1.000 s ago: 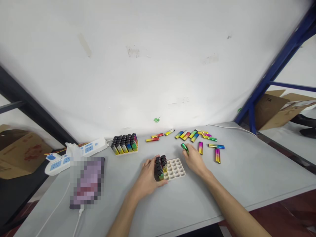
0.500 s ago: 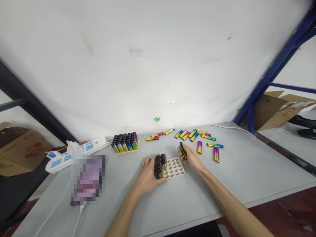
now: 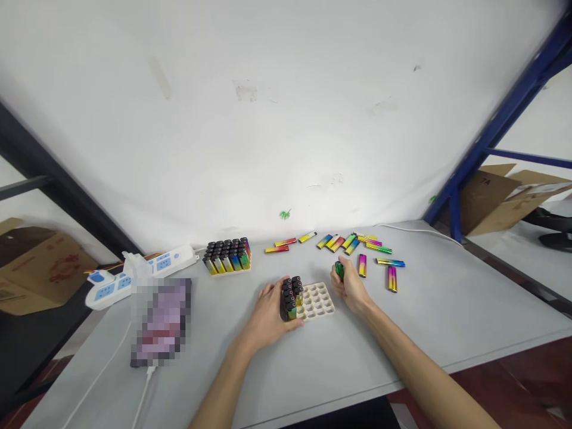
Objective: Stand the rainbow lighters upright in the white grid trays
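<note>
My left hand (image 3: 266,316) is wrapped round the left end of a pale tray (image 3: 322,311) with rows of holes, thumb along the near edge. Several black-topped lighters (image 3: 292,292) stand upright in the tray's left columns, and the holes to their right are bare. Just beyond the tray's right end, my right hand (image 3: 351,286) is closed round a green lighter (image 3: 339,270), most of it hidden by the fingers. A second tray (image 3: 232,272), packed with upright lighters, stands at the back left.
Loose shiny lighters (image 3: 337,243) lie along the back and right of the grey table (image 3: 447,298). On the left are a white power strip (image 3: 147,271), a blurred-out purple device (image 3: 165,322) and a white cable (image 3: 142,396). A wall (image 3: 286,119) closes off the back.
My right hand has moved slightly right and turned the green lighter, so less of its body shows. My left hand stays on the tray.
</note>
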{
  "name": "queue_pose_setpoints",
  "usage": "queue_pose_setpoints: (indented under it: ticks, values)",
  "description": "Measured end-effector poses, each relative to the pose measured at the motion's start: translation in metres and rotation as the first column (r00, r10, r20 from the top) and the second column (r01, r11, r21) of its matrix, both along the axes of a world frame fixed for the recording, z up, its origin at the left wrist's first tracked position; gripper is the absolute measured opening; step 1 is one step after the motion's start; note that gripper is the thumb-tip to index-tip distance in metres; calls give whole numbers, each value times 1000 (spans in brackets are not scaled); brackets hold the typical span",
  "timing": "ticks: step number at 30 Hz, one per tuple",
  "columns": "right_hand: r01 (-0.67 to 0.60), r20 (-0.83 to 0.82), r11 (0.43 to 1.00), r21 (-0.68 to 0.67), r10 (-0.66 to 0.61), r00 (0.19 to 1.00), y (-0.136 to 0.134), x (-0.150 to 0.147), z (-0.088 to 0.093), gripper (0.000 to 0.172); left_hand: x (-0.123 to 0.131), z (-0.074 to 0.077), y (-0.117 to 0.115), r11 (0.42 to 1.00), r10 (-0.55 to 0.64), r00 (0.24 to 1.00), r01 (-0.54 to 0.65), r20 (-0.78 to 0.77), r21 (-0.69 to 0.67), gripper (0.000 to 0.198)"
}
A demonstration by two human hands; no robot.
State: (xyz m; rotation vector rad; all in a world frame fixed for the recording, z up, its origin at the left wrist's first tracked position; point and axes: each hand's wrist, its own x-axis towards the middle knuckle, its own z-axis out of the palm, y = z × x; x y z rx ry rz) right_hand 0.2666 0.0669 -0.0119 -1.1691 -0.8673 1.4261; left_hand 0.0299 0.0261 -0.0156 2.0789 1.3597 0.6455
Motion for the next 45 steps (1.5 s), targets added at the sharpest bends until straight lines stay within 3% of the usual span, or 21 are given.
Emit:
queue_pose_setpoints:
  ticks: [27,45]
  values:
    - [32,29,997,-71,-30,999,-1,-5,4,54,4,9,-3,999,24,1000,-24,-6,-34,92]
    - [104,28,994,-23,-103,994,1,-3,2,56,1,1,0,999,32,999,-32,-5,-26,93]
